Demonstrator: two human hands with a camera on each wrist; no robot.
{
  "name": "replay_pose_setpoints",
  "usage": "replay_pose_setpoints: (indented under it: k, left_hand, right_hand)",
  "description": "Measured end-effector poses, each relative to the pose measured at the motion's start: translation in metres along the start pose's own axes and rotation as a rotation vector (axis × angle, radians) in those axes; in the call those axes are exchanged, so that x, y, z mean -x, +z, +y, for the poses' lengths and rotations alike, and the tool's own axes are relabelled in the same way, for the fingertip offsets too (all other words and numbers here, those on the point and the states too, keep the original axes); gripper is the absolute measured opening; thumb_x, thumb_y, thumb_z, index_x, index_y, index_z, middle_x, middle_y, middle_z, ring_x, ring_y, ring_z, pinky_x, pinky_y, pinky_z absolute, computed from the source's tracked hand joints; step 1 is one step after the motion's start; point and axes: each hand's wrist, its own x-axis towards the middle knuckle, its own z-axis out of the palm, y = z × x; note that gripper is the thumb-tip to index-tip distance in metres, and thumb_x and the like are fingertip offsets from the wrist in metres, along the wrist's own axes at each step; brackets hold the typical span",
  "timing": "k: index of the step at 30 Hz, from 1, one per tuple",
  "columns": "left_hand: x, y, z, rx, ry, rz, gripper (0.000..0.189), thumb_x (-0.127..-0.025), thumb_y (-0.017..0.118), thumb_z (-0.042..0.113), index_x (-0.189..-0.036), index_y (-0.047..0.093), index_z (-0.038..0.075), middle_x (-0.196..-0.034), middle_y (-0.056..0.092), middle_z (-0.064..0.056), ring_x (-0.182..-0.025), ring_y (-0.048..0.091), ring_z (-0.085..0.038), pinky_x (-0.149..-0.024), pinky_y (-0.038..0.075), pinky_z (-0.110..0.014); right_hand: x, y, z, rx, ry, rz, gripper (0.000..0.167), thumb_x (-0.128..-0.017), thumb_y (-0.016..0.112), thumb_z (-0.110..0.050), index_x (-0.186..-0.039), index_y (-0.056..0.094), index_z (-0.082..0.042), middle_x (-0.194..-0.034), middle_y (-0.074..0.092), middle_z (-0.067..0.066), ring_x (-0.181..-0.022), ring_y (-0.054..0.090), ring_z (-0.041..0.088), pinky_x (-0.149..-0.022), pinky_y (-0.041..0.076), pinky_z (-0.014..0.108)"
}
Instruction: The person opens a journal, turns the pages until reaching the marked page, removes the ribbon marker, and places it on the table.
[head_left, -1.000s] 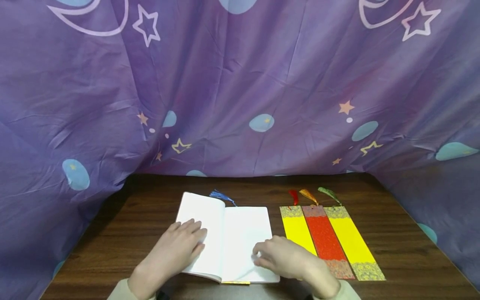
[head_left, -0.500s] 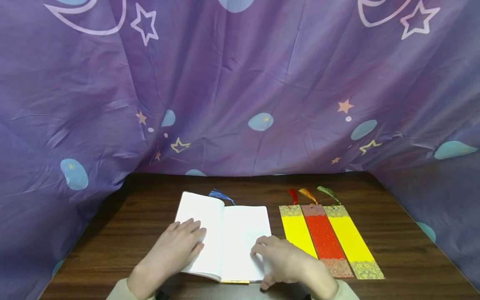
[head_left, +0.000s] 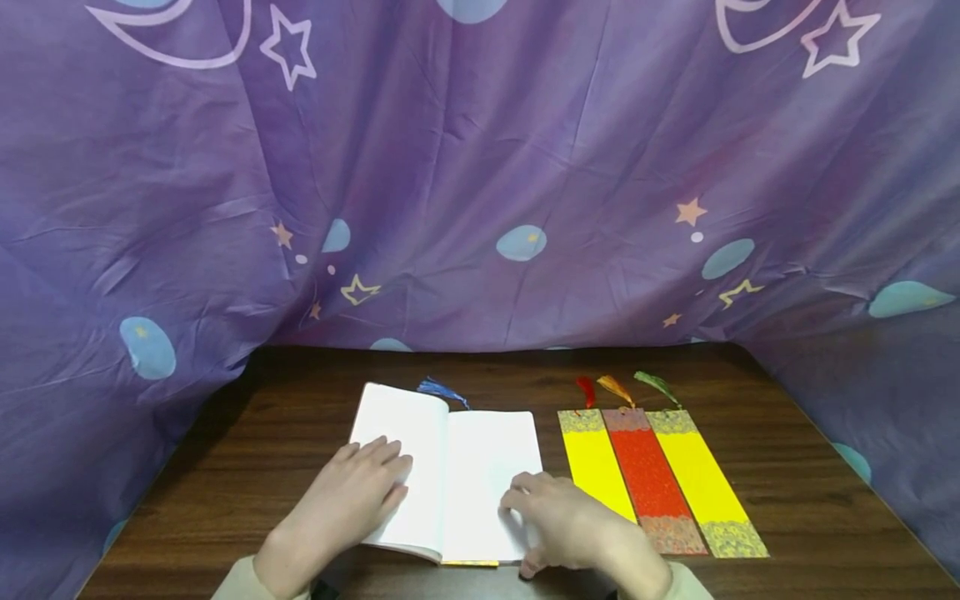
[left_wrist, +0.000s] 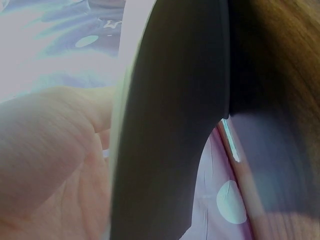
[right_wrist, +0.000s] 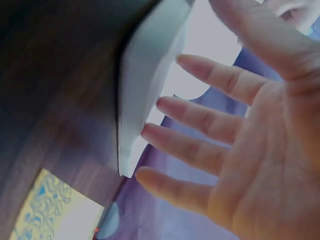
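Note:
An open notebook (head_left: 480, 467) with blank white pages lies on the table. On its left page rests my left hand (head_left: 352, 492), fingers laid out over the paper. My right hand (head_left: 562, 518) is at the right page's outer edge; in the right wrist view its fingers (right_wrist: 190, 112) are spread and fairly straight, with tips at the page. The right thumb sits off the near right corner. A blue tassel (head_left: 442, 390) sticks out beyond the notebook's far edge, and a yellow strip (head_left: 469, 563) shows at the near edge. What joins them is hidden by the notebook.
To the right lie three tasselled bookmarks side by side: a yellow one (head_left: 597, 467), a red one (head_left: 648, 475) and another yellow one (head_left: 705, 475). The right forearm passes over the nearest one's lower end. A purple curtain (head_left: 480, 208) hangs behind the dark wooden table (head_left: 225, 467).
My right thumb has moved off the page to the notebook's near right corner, and the right fingers have spread. The right page's near corner, earlier curved, now lies flatter. The left hand has stayed.

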Motion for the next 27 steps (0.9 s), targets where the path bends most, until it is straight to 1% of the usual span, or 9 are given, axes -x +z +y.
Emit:
replay_pose_setpoints:
  k: [5,10,12,14,16,18,20,23,27]
  left_hand:
    - [0.000,-0.001,0.000,0.006,-0.009,-0.006,0.024,-0.090,0.067,0.023,-0.110,0.069,0.010,-0.119,0.065,-0.012,-0.113,0.060,-0.035,-0.091,0.048,-0.058]
    - [0.000,-0.001,0.000,0.007,-0.011,-0.008,0.024,-0.090,0.067,0.023,-0.110,0.069,0.010,-0.120,0.065,-0.012,-0.113,0.060,-0.035,-0.092,0.048,-0.058]
    - [0.000,-0.001,0.000,0.008,-0.011,-0.009,0.024,-0.090,0.067,0.023,-0.110,0.069,0.010,-0.120,0.065,-0.012,-0.113,0.060,-0.035,-0.092,0.048,-0.057]
    - [0.000,-0.001,0.000,0.011,-0.015,-0.015,0.024,-0.090,0.067,0.023,-0.111,0.068,0.010,-0.120,0.065,-0.012,-0.114,0.060,-0.035,-0.092,0.048,-0.057]
    - [-0.001,-0.002,0.001,0.017,-0.024,-0.025,0.025,-0.091,0.067,0.023,-0.112,0.068,0.010,-0.121,0.064,-0.013,-0.115,0.059,-0.035,-0.093,0.047,-0.057]
    - [-0.001,-0.002,0.001,0.022,-0.035,-0.033,0.027,-0.091,0.066,0.023,-0.114,0.068,0.009,-0.122,0.064,-0.013,-0.116,0.059,-0.035,-0.095,0.047,-0.057]
    - [-0.001,-0.002,0.001,0.024,-0.039,-0.036,0.027,-0.091,0.066,0.023,-0.115,0.068,0.009,-0.123,0.064,-0.013,-0.117,0.058,-0.035,-0.095,0.046,-0.057]
    - [-0.001,-0.002,0.001,0.024,-0.038,-0.033,0.028,-0.091,0.067,0.023,-0.115,0.068,0.009,-0.123,0.064,-0.014,-0.116,0.059,-0.035,-0.095,0.046,-0.057]
    - [0.000,-0.001,-0.004,0.031,-0.033,-0.025,0.025,-0.090,0.067,0.022,-0.111,0.068,0.009,-0.121,0.065,-0.013,-0.116,0.059,-0.035,-0.094,0.047,-0.056]
  right_hand:
    - [0.000,0.000,-0.001,-0.013,0.031,-0.012,0.051,-0.066,0.089,-0.033,-0.109,0.064,-0.022,-0.117,0.058,0.000,-0.104,0.055,0.020,-0.091,0.051,0.040]
    - [0.001,-0.004,0.004,-0.090,-0.001,-0.017,0.029,-0.079,0.079,-0.017,-0.105,0.068,-0.018,-0.107,0.063,-0.004,-0.094,0.057,0.013,-0.088,0.052,0.035]
    - [-0.001,-0.005,0.005,-0.102,-0.019,0.004,0.022,-0.082,0.075,-0.011,-0.102,0.070,-0.017,-0.100,0.065,-0.007,-0.088,0.057,0.010,-0.084,0.053,0.033]
    - [-0.002,-0.006,0.006,-0.092,-0.034,0.059,0.017,-0.083,0.073,-0.008,-0.098,0.071,-0.015,-0.095,0.067,-0.007,-0.083,0.058,0.009,-0.082,0.053,0.033]
    - [-0.004,-0.005,0.004,-0.061,-0.038,0.148,0.015,-0.082,0.073,-0.008,-0.096,0.072,-0.014,-0.098,0.070,-0.002,-0.091,0.063,0.015,-0.086,0.053,0.038]
    - [-0.007,-0.005,0.001,-0.044,-0.023,0.264,0.016,-0.081,0.075,-0.010,-0.096,0.071,-0.013,-0.108,0.070,0.006,-0.102,0.064,0.025,-0.092,0.051,0.045]
    - [-0.009,-0.004,-0.003,-0.071,0.027,0.367,0.024,-0.081,0.077,-0.015,-0.104,0.070,-0.012,-0.125,0.063,0.014,-0.119,0.056,0.034,-0.099,0.046,0.053]
    - [-0.012,-0.003,-0.011,-0.182,0.107,0.492,0.043,-0.082,0.079,-0.022,-0.122,0.063,-0.012,-0.146,0.043,0.022,-0.134,0.041,0.041,-0.105,0.039,0.057]
    - [-0.022,0.001,-0.026,-0.389,0.179,0.581,0.067,-0.086,0.076,-0.026,-0.143,0.046,-0.009,-0.156,0.024,0.025,-0.135,0.038,0.041,-0.103,0.042,0.054]
